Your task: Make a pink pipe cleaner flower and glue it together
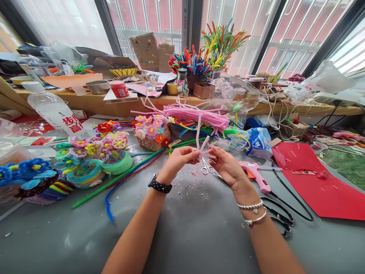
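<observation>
Pale pink pipe cleaners [198, 131] stand up from between my two hands near the middle of the grey table. My left hand [181, 160] pinches them at their lower part, with thumb and fingers together. Close beside it on the right, my right hand [225, 164] is closed on the pink pieces with its fingertips. Small silver scissors [205, 167] lie on the table just beyond and between the hands. Behind them is a bundle of pink pipe cleaners [196, 116]. The exact joint between the fingers is hidden.
Flower-filled baskets [116, 163] stand at the left, with green pipe cleaners [94, 196] beside them. A pink glue gun [258, 177], black-handled scissors [281, 213] and red sheets [322, 186] lie right. A water bottle [53, 110] leans at the back left.
</observation>
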Demonstrator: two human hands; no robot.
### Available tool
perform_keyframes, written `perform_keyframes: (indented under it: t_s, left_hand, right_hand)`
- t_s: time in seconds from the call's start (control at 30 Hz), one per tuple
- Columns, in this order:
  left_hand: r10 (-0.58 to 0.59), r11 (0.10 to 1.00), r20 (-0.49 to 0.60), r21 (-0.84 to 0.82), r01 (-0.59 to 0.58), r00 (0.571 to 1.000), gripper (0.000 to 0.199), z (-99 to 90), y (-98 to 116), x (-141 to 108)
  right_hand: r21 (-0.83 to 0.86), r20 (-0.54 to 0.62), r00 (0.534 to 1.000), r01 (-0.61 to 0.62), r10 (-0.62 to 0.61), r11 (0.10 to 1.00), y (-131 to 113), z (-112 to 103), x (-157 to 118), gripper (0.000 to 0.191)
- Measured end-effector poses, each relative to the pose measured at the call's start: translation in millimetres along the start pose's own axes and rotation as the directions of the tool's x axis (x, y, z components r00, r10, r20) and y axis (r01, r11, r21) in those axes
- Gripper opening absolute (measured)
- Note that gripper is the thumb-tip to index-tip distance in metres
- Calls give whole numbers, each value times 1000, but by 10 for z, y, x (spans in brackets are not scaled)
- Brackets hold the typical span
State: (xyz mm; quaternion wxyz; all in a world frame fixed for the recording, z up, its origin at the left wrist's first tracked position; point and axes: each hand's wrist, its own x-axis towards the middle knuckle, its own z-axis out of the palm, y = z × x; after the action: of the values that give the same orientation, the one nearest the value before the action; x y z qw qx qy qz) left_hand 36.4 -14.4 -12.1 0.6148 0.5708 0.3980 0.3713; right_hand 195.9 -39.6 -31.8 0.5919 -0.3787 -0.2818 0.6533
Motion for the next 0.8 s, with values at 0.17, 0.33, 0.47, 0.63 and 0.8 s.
perform_keyframes:
  t_s: [0.17,0.33,0.47,0.63,0.8]
  left_hand:
    - [-42,987,295,161,-6,955,24,-3,27,-50]
    - [7,997,231,70,-24,973,23,5,29,-46]
    - [-6,990,111,-140,21,994,20,-15,-13,-2]
    - [-31,962,100,-268,57,994,20,-21,-43,5]
    - [-60,952,135,-291,97,989,21,12,-72,5]
  right_hand:
    - [-107,-42,999,25,-29,994,25,37,-3,23]
    - [-41,-28,997,73,-74,996,29,39,10,21]
    - [-36,-45,994,96,-97,995,5,14,15,27]
    - [-66,132,989,81,-71,995,-18,61,-32,21]
    - [-52,125,984,136,-129,989,8,85,-32,15]
